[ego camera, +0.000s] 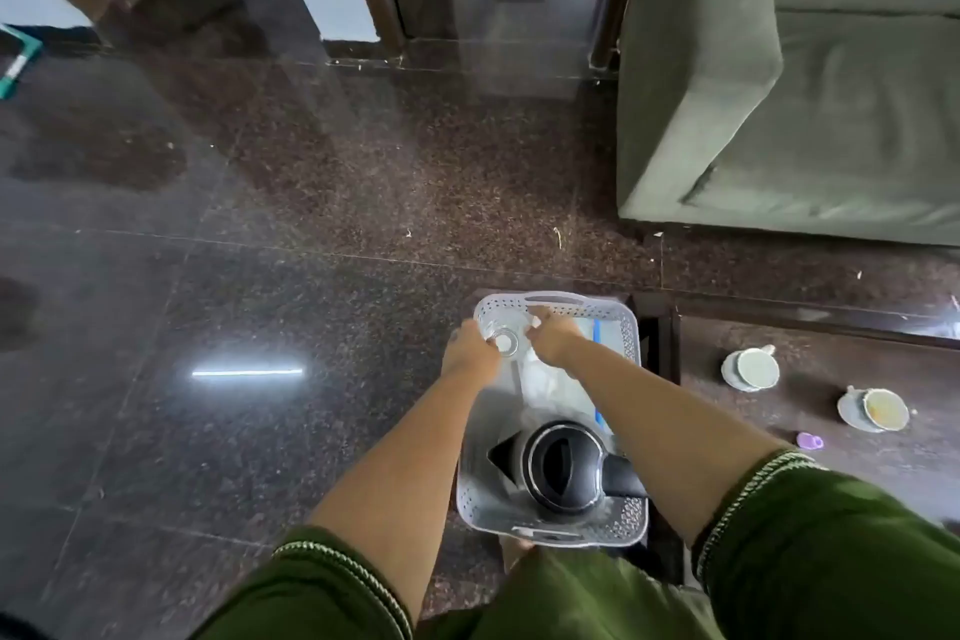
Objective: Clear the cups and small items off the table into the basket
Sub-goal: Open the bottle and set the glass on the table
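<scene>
White perforated basket (631, 327), black kettle (563, 465)

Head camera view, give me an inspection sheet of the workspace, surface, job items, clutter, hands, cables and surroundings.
Surface: dark table at right, partly in view.
Job's things: white perforated basket beside the table, holding a black kettle and a clear glass; two cups on saucers, one farther, one nearer, and a small purple item remain on the table.
Clutter: pale specks on the floor.
Hands: left hand grips the glass inside the basket; right hand reaches in beside it, what it holds is unclear.
Cables: nothing seen.
Surroundings: green sofa behind the table, dark polished stone floor.
</scene>
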Available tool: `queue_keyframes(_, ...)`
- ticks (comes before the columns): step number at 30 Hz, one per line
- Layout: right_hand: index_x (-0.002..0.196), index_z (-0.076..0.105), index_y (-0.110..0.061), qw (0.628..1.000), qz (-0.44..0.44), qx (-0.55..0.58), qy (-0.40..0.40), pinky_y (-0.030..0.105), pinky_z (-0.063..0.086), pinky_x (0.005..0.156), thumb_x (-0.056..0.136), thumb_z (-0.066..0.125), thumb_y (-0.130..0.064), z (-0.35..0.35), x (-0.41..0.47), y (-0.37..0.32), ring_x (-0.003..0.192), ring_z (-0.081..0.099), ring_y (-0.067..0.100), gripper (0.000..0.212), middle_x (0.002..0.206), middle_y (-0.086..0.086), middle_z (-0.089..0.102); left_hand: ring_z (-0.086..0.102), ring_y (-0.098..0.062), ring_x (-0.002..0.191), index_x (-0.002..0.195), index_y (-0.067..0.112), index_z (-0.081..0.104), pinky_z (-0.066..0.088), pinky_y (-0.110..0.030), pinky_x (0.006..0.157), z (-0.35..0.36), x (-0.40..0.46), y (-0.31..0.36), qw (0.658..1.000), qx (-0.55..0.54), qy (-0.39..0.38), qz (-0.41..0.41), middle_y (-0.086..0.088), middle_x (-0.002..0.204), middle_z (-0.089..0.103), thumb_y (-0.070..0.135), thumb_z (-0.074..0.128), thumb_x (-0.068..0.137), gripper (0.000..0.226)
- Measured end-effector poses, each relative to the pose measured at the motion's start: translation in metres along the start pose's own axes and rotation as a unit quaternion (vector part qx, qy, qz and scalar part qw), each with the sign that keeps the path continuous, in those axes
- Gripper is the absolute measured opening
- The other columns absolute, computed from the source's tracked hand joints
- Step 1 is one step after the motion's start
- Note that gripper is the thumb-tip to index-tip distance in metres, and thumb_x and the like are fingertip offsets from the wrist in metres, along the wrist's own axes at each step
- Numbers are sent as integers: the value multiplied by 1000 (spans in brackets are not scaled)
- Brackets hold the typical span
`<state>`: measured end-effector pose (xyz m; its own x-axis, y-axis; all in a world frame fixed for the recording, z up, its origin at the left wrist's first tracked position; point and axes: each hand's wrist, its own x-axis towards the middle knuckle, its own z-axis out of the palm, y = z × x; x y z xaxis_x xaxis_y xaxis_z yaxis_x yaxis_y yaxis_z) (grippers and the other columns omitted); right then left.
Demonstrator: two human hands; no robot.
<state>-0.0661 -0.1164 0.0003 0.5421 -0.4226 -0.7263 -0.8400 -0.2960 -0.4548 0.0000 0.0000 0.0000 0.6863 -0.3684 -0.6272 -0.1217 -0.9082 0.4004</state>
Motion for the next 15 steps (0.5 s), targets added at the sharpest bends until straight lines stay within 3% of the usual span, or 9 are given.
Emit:
queue_keyframes(1,153,21,-22,1000,11,-8,-25,30,44,59,102,36,-17,3,4,-2,92,53,25,54,141,13,50,48,-35,125,132,2,43,40,-39,99,0,5,-3,1000,20,-19,-7,-19,135,50,22,43,99,38)
queue_keyframes(3,153,18,-25,999,32,10,-34,28,44,58,100,36,-10,9,12,-6,82,52,23,58,137,14,53,50,-35,123,131,2,44,41,-39,97,3,15,-8,998,40,-42,-7,-19,134,52,20,40,99,36)
queue_keyframes(5,153,21,-22,998,34,48,-24,35,53,81,95,42,-5,15,23,-8,90,53,23,64,140,18,49,52,-36,121,130,3,45,42,-38,94,5,25,-11,998,35,-51,-2,-19,133,53,15,40,98,35)
queue_keyframes(7,152,21,-20,995,49,80,-30,43,47,102,88,51,0,21,35,-4,115,54,32,73,143,21,44,54,-35,119,130,5,47,43,-37,93,7,31,-13,999,16,-52,3,-18,131,56,12,41,96,36)
queue_keyframes(9,152,22,-21,992,61,103,-45,44,47,103,84,56,4,25,39,-1,124,51,38,80,142,21,44,56,-34,116,128,7,49,46,-37,92,10,34,-15,999,-9,-51,-7,-16,128,58,11,43,93,36)
queue_keyframes(12,149,28,-23,996,56,55,-39,40,49,100,83,65,1,23,33,-3,118,57,34,79,132,16,56,57,-33,113,129,8,47,51,-39,91,12,35,-15,997,-57,-45,-35,-15,127,58,7,48,90,40)
queue_keyframes(15,149,32,-23,997,60,45,-33,31,48,99,84,67,0,16,27,-4,114,57,26,78,134,9,56,59,-34,108,130,9,46,55,-44,85,9,36,-14,995,-77,-49,-36,-16,124,59,8,47,89,42)
